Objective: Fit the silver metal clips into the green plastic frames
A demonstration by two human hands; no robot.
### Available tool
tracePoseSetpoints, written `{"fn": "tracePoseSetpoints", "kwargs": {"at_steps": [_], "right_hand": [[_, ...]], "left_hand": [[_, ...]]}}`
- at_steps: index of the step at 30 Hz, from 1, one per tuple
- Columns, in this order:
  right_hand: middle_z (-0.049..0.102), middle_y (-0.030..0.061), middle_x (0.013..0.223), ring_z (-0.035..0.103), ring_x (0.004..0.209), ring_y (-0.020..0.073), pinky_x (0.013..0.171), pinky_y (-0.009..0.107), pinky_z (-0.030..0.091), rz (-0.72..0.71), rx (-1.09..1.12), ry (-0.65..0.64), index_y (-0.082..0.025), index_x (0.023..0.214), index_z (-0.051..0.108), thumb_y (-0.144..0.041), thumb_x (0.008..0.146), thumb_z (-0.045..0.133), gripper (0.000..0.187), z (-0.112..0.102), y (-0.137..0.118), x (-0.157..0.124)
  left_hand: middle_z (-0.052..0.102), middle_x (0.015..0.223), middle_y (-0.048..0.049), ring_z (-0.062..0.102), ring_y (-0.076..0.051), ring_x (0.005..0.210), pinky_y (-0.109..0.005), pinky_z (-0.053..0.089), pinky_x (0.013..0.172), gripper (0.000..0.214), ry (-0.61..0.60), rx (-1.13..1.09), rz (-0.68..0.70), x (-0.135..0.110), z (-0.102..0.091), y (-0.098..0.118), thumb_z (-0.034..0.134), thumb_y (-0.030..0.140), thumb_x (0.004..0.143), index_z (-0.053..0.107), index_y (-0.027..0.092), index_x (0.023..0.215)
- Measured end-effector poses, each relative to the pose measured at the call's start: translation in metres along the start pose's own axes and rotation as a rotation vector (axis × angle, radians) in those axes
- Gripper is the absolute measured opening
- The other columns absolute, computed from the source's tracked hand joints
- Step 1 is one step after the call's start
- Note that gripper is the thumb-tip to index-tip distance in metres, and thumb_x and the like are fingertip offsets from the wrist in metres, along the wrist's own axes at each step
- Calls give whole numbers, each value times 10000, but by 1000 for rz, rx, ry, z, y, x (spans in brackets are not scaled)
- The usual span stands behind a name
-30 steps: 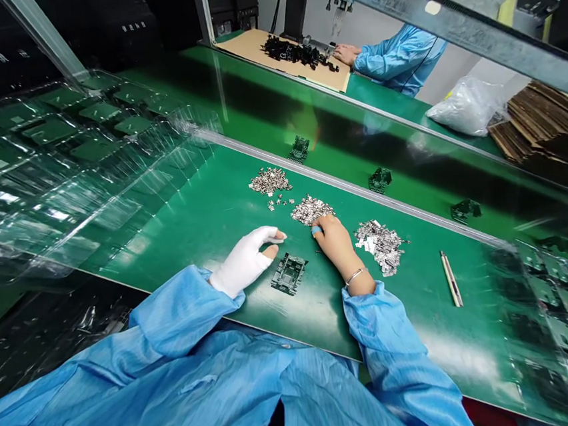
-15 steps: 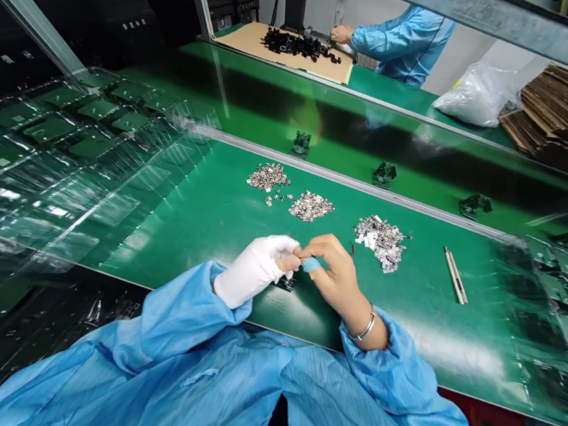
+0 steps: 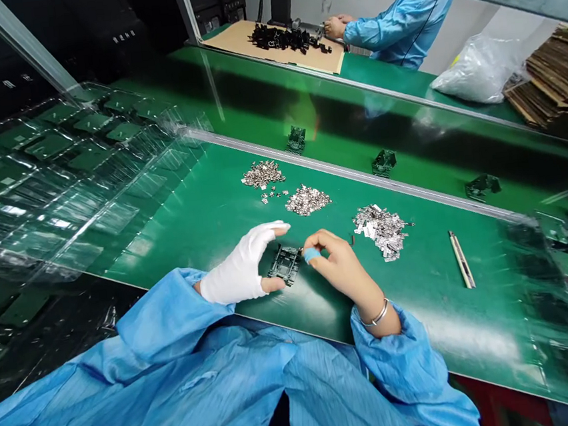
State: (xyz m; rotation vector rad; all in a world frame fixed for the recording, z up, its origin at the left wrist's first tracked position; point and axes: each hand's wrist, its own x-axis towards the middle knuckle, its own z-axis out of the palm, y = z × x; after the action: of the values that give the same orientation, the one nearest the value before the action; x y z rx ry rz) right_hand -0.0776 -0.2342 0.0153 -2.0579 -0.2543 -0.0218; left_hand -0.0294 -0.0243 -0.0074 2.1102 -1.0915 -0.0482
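Observation:
A dark green-black board-like part (image 3: 285,264) with fine openwork lies on the green tabletop between my hands. My left hand (image 3: 243,267), in a white glove with bare fingertips, is open around its left side. The thumb is by the lower edge and the fingers are over the upper edge; contact is unclear. My right hand (image 3: 336,261) has a blue wrap (image 3: 311,254) on one finger. Thumb and forefinger are pinched at the part's upper right corner, on something too small to make out.
Beyond my hands lie two piles of tiny metal pieces (image 3: 307,199) and a pile of flat silver pieces (image 3: 382,230). A cutter-like tool (image 3: 462,259) rests at right. Clear plastic trays (image 3: 58,168) stand left. Past a metal rail, a co-worker's hands (image 3: 336,27) are near black parts.
My hands have moved apart from being together. The left hand has opened and come down around the dark part, now more exposed. My right hand has shifted slightly right, still pinched.

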Motion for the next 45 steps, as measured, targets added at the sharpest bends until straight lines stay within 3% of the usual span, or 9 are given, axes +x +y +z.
{"fn": "tracePoseSetpoints", "kwargs": {"at_steps": [2,6,10,19,25,30,36,42,45], "right_hand": [[553,-1,780,521,747,141,709,262,412,2,-70,51,-197,769,559,-97,749,486,125,0,5,0],[565,10,816,532,772,152,713,264,418,-38,-132,11,-203,793,553,-82,740,487,148,7,11,-2],[561,20,813,519,770,166,729,285,416,-66,-237,0,-202,802,547,-75,738,476,159,11,13,-2],[577,57,856,521,832,213,791,343,432,-110,-404,13,-200,845,552,-78,759,446,183,14,14,-3],[629,56,957,573,893,197,809,313,452,-41,-330,34,-209,915,552,-64,765,430,241,17,13,-4],[645,59,929,585,872,201,788,312,456,-82,-393,-40,-205,904,572,-84,781,458,207,22,9,-5],[643,70,925,581,875,210,791,323,464,-117,-471,-59,-203,923,566,-73,792,451,217,27,6,-5],[636,85,907,577,877,223,797,334,460,-92,-474,-70,-186,904,558,-77,779,439,204,29,3,-5],[633,50,871,583,815,193,750,297,452,-2,-367,-1,-199,893,556,-95,794,434,189,25,7,-3]], "left_hand": [[466,1352,-166,440,-290,1270,-434,373,1054,730,-46,-133,-128,-4,9,-7,614,503,740,364,147,1326],[560,1190,-110,557,-245,1107,-398,445,974,541,-88,-200,-279,-1,23,-8,568,408,772,412,162,1227],[560,1128,-100,559,-240,1068,-386,450,957,460,4,-77,-205,7,24,2,568,339,761,440,167,1168],[569,1111,-155,551,-302,1066,-458,458,931,424,32,140,-101,6,24,7,566,269,729,504,124,1123],[557,1187,-143,553,-287,1098,-418,464,944,577,-41,37,-151,10,12,11,634,372,714,460,138,1213],[636,831,-32,611,-205,859,-419,394,1021,148,-186,247,-138,25,-5,16,485,215,822,603,183,905],[602,652,-6,597,-173,687,-419,335,1073,121,-213,441,-27,31,-5,17,482,158,794,580,179,726],[604,633,-20,618,-194,702,-442,330,1078,137,-202,416,-47,32,-4,19,481,169,782,575,182,682],[673,853,-56,638,-221,883,-431,378,1047,188,-154,240,-128,30,-8,14,458,256,845,620,173,890]]}}
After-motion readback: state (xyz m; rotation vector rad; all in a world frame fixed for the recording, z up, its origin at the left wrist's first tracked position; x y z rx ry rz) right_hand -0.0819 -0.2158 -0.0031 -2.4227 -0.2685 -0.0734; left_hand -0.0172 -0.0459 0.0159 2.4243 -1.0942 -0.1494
